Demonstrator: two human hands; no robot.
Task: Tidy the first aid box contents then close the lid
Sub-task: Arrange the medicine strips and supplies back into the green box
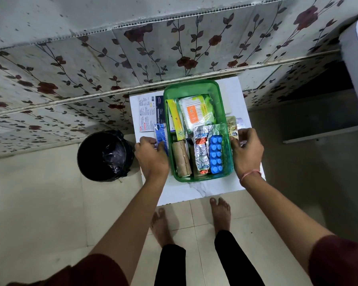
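Note:
A green plastic first aid box (196, 87) stands open on a small white table (196, 190). Inside lie a cotton swab pack (192, 114), a yellow carton (175, 118), a brown bandage roll (181, 157), silver strips (201, 155) and a blue blister pack (216, 154). My left hand (151, 156) rests left of the box, its fingers closed on a blue packet (160, 134). My right hand (247, 150) is at the box's right wall, fingers curled on a gold blister strip (232, 124).
A dressings carton and a printed leaflet (146, 112) lie on the table left of the box. A black-lined bin (103, 155) stands on the floor to the left. A flowered tiled wall is right behind the table. My bare feet (220, 213) are at its front edge.

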